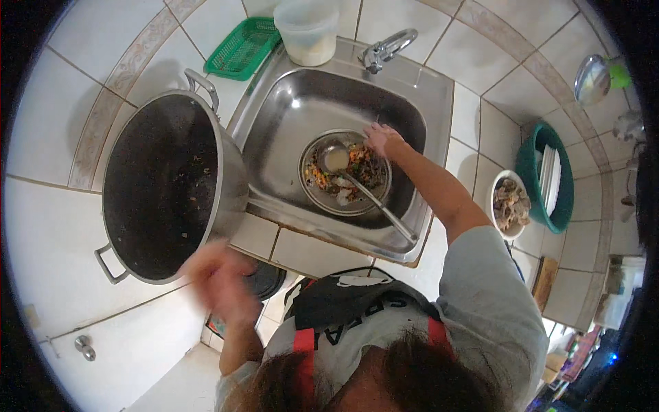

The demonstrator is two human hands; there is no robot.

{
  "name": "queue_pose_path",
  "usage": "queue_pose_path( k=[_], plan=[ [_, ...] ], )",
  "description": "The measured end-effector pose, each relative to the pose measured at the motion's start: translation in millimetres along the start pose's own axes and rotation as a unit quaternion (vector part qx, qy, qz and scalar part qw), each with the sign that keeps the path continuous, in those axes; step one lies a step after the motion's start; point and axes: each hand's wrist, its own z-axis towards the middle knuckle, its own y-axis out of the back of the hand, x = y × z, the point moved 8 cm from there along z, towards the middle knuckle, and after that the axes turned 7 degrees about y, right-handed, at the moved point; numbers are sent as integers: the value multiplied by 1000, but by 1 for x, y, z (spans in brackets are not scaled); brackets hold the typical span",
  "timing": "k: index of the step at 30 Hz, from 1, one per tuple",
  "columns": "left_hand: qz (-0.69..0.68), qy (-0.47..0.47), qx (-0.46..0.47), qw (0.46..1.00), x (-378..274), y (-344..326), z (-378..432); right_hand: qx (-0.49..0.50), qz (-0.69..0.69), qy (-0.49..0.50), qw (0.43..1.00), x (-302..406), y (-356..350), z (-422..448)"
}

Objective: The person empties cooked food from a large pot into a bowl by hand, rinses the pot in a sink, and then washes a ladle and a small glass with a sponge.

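My right hand (383,140) is at the far right rim of a round metal bowl or strainer (322,202) in the stainless steel sink. Whether its fingers grip the rim is not clear. Food scraps (360,159), orange, green and pale, lie in the vessel. A metal ladle (378,203) rests across it, with cloudy liquid in its cup and its handle over the sink's front edge. My left hand (219,280) is blurred, close to the near rim of a large metal pot (231,180). Small food bits stick to the pot's dark inside.
The faucet (386,49) rises behind the sink basin (273,123). A translucent plastic tub (307,38) and a green plastic basket (242,49) stand at the back. To the right are a white bowl of meat or bones (509,203) and a teal basin (564,190) holding white plates.
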Motion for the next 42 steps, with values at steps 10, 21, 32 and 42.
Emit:
queue_pose_path(
  k=[10,21,32,42],
  plan=[
    [-154,462,257,835,173,-272,-14,-81,355,66,929,84,136,-5],
    [-351,626,86,691,260,-248,-31,419,174,-117,883,72,-11,-39],
    [-347,654,164,652,266,-273,-85,-88,74,2,993,107,61,-106],
    [-401,597,213,661,228,-302,-46,39,392,-46,918,73,102,-47]
  ],
)
